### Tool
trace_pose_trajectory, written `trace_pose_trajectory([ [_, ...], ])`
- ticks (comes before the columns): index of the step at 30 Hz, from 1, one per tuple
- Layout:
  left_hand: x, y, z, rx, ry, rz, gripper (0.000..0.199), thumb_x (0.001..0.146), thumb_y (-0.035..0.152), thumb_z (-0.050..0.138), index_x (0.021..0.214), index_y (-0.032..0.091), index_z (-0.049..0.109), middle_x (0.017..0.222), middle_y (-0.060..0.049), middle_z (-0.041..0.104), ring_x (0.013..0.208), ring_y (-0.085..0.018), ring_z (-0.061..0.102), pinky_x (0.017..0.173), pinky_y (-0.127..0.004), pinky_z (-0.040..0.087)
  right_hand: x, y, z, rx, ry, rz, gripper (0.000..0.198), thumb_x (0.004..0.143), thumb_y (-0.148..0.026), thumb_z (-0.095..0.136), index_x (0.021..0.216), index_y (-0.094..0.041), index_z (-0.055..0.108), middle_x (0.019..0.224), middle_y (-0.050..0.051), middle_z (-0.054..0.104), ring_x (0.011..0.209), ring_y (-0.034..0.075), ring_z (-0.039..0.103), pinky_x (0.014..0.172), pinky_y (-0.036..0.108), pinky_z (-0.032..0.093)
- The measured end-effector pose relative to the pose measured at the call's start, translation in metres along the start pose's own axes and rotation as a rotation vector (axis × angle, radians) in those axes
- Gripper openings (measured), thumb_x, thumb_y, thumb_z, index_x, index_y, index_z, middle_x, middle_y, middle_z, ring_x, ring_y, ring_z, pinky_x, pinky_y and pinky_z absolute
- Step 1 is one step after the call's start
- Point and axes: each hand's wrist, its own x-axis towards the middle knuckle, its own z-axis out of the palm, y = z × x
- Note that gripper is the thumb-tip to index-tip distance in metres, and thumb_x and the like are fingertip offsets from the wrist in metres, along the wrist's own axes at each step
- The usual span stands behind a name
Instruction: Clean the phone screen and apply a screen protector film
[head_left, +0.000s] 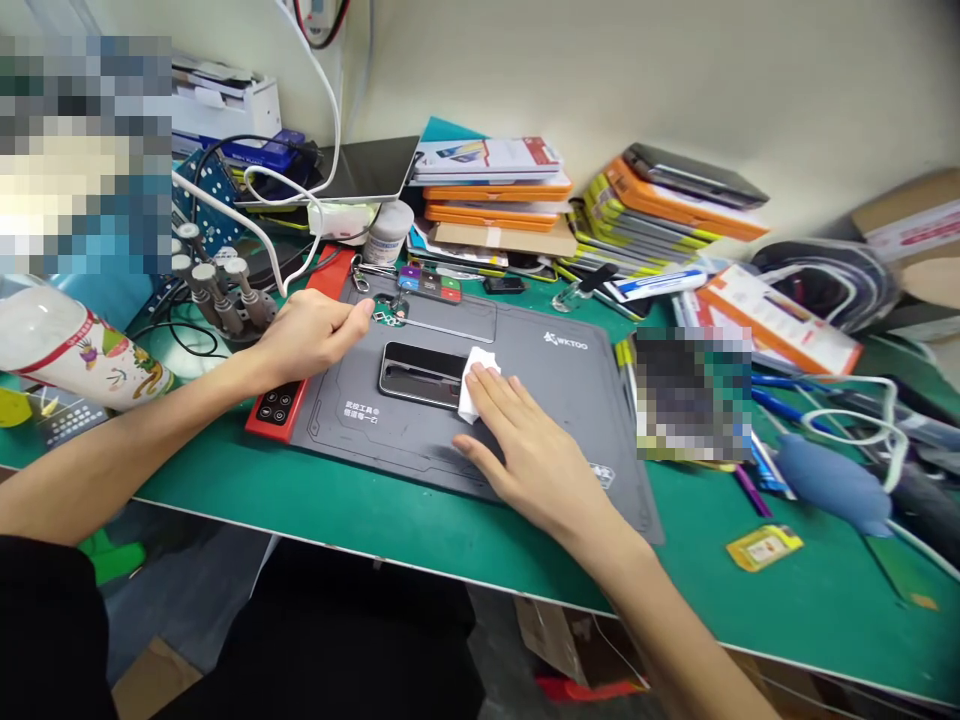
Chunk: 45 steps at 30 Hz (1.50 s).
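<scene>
A dark-screened smartphone (421, 373) lies flat on the grey work mat (420, 460). My right hand (525, 440) presses a folded white tissue (478, 383) onto the phone's right end, with its fingers stretched over the tissue and the thumb apart on the near side. To the left, my left hand (319, 330) is closed in a loose fist above the mat's red side strip (279, 408). Its curled fingers hide whatever they may hold. Small metal parts (388, 310) lie just past that fist, near the mat's top left.
A patterned paper cup (90, 350) leans at the left, near upright metal tools (225, 290). Stacked boxes (491, 190) line the wall. A white cable (330, 110) hangs behind my left hand. On the right lie a blue rubber blower (832, 485) and a yellow packet (765, 548).
</scene>
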Motion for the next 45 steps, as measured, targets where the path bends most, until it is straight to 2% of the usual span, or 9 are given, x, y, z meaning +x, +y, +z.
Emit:
trace_pose_trajectory([
  [4, 0.0, 0.0, 0.0, 0.008, 0.015, -0.014, 0.054, 0.102, 0.039, 0.039, 0.055, 0.022, 0.02, 0.047, 0.005, 0.02, 0.043, -0.009, 0.021, 0.053, -0.033, 0.016, 0.015, 0.003, 0.002, 0.013, -0.014, 0.02, 0.081, 0.11, -0.057, 0.041, 0.174, -0.018, 0.012, 0.174, 0.016, 0.033, 0.161, 0.033, 0.032, 0.132, 0.061, 0.033],
  [10, -0.001, -0.003, 0.002, 0.017, 0.017, 0.013, 0.054, 0.103, 0.04, 0.038, 0.054, 0.022, 0.023, 0.046, 0.005, 0.024, 0.042, -0.009, 0.025, 0.051, -0.032, 0.018, -0.014, -0.017, 0.002, -0.016, 0.039, -0.037, 0.089, 0.109, -0.055, 0.048, 0.175, -0.019, -0.001, 0.175, 0.016, 0.03, 0.161, 0.034, 0.033, 0.129, 0.06, 0.039],
  [17, 0.0, -0.002, 0.0, 0.021, 0.024, 0.005, 0.053, 0.102, 0.04, 0.038, 0.055, 0.023, 0.02, 0.048, 0.005, 0.02, 0.043, -0.009, 0.021, 0.051, -0.032, 0.017, 0.029, 0.005, 0.001, -0.014, -0.024, 0.024, 0.079, 0.111, -0.06, 0.036, 0.169, -0.008, 0.031, 0.17, 0.022, 0.038, 0.159, 0.034, 0.037, 0.133, 0.06, 0.031],
  [19, 0.0, -0.002, 0.0, 0.026, 0.022, 0.009, 0.053, 0.102, 0.04, 0.038, 0.055, 0.022, 0.021, 0.048, 0.005, 0.021, 0.043, -0.009, 0.022, 0.051, -0.032, 0.017, 0.028, 0.001, 0.001, -0.023, -0.012, 0.021, 0.08, 0.11, -0.061, 0.039, 0.17, -0.009, 0.027, 0.171, 0.022, 0.038, 0.159, 0.034, 0.037, 0.132, 0.06, 0.032],
  [25, -0.001, -0.003, 0.001, 0.031, 0.011, 0.04, 0.055, 0.103, 0.04, 0.038, 0.054, 0.022, 0.021, 0.046, 0.005, 0.022, 0.042, -0.009, 0.022, 0.05, -0.031, 0.017, -0.008, -0.021, 0.001, -0.045, 0.048, -0.066, 0.087, 0.11, -0.055, 0.046, 0.174, -0.013, 0.005, 0.173, 0.02, 0.034, 0.161, 0.033, 0.034, 0.13, 0.06, 0.038],
  [31, 0.0, -0.001, -0.001, 0.033, 0.011, 0.015, 0.053, 0.102, 0.04, 0.038, 0.054, 0.023, 0.021, 0.047, 0.005, 0.021, 0.042, -0.009, 0.022, 0.052, -0.032, 0.017, 0.031, -0.006, 0.002, -0.01, -0.018, -0.02, 0.079, 0.111, -0.06, 0.036, 0.169, -0.006, 0.031, 0.17, 0.022, 0.039, 0.16, 0.034, 0.036, 0.133, 0.059, 0.032],
  [34, 0.0, -0.001, 0.0, 0.041, 0.015, 0.007, 0.053, 0.102, 0.041, 0.037, 0.054, 0.023, 0.021, 0.048, 0.005, 0.021, 0.043, -0.009, 0.023, 0.052, -0.032, 0.017, 0.034, -0.014, 0.003, 0.012, -0.009, -0.008, 0.083, 0.109, -0.061, 0.04, 0.171, -0.008, 0.026, 0.171, 0.022, 0.038, 0.16, 0.035, 0.036, 0.133, 0.059, 0.031],
  [39, -0.001, -0.002, 0.001, 0.039, 0.017, 0.013, 0.053, 0.102, 0.041, 0.037, 0.055, 0.023, 0.021, 0.048, 0.005, 0.021, 0.043, -0.009, 0.022, 0.052, -0.032, 0.016, 0.009, -0.033, 0.002, 0.011, 0.027, -0.069, 0.09, 0.108, -0.06, 0.047, 0.174, -0.012, 0.008, 0.173, 0.02, 0.034, 0.16, 0.036, 0.035, 0.132, 0.06, 0.034],
  [45, 0.0, -0.001, 0.0, 0.041, 0.018, 0.009, 0.054, 0.102, 0.042, 0.037, 0.054, 0.023, 0.022, 0.047, 0.005, 0.022, 0.042, -0.009, 0.023, 0.052, -0.032, 0.017, 0.041, -0.023, 0.004, 0.05, -0.03, -0.028, 0.084, 0.109, -0.063, 0.042, 0.171, -0.01, 0.026, 0.172, 0.02, 0.036, 0.161, 0.035, 0.034, 0.134, 0.058, 0.028],
])
